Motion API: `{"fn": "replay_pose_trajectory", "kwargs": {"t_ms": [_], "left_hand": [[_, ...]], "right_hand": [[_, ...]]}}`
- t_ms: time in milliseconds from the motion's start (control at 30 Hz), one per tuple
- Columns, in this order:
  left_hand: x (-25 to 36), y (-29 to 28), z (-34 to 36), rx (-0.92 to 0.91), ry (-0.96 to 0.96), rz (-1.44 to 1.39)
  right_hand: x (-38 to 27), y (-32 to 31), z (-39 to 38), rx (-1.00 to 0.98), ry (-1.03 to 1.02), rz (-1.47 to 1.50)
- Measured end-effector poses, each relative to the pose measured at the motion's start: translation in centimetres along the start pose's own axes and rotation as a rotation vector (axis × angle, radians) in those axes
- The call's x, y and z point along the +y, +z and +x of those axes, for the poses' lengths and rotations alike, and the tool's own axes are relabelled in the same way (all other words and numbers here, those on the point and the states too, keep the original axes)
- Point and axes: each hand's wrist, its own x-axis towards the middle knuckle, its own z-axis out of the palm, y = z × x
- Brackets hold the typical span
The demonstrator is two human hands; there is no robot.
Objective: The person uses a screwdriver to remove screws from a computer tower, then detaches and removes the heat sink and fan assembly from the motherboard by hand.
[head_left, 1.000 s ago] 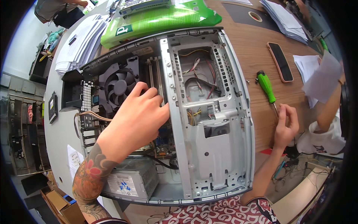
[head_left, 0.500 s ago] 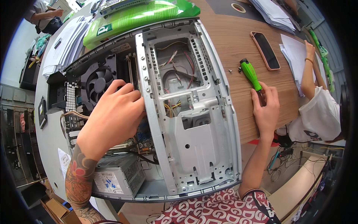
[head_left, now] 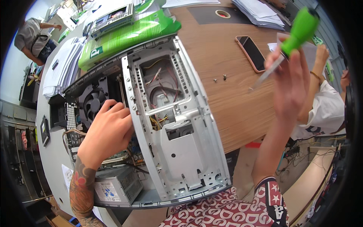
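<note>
An open computer case [head_left: 193, 151] lies on the table with its metal drive-bay frame upward. My left hand [head_left: 107, 132] reaches into its left part, fingers curled against the inner edge of the frame. The fingertips are hidden, so what they grip cannot be made out. A black cooling fan [head_left: 94, 102] sits just beyond that hand, and the grey power supply [head_left: 118, 187] is nearer me. My right hand [head_left: 291, 83] is raised over the table at the right, closed round a screwdriver [head_left: 301, 30] with a green handle. Its metal shaft slants down and left.
Two or so small screws [head_left: 224, 77] lie on the wooden table right of the case, near a phone [head_left: 251, 54]. A green package [head_left: 124, 43] lies behind the case. Paper stacks [head_left: 64, 72] stand at left. Another person [head_left: 321, 102] sits at right.
My right hand has picked the screwdriver up off the table and swung it up and to the right. My left hand stays in the case. The whole view has shifted, so the case appears farther left.
</note>
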Motion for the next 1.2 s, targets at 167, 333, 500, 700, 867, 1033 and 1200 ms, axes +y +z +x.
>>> {"fn": "replay_pose_trajectory", "kwargs": {"t_ms": [167,333,500,700,867,1033,1200], "left_hand": [[0.3,-0.5,0.2,-0.027,-0.029,-0.023],[0.2,-0.7,0.5,-0.097,-0.074,-0.03],[-0.2,-0.7,1.1,-0.074,-0.041,-0.063],[0.0,-0.8,1.6,-0.065,-0.042,-0.095],[-0.5,-0.7,1.4,-0.073,-0.044,-0.117],[-0.4,-0.7,1.2,-0.079,-0.072,-0.114],[0.0,-1.0,1.7,-0.112,-0.083,-0.102]], "right_hand": [[2.9,5.8,4.2,-0.133,-0.081,0.222],[4.1,5.7,2.9,-0.309,0.101,0.195],[4.9,6.8,0.8,-0.343,0.232,0.365],[4.9,6.7,0.9,-0.391,0.245,0.265],[4.7,6.5,0.8,-0.447,0.198,0.157],[4.6,7.1,0.5,-0.351,0.193,0.217],[4.7,8.0,0.6,-0.166,0.136,0.227]]}}
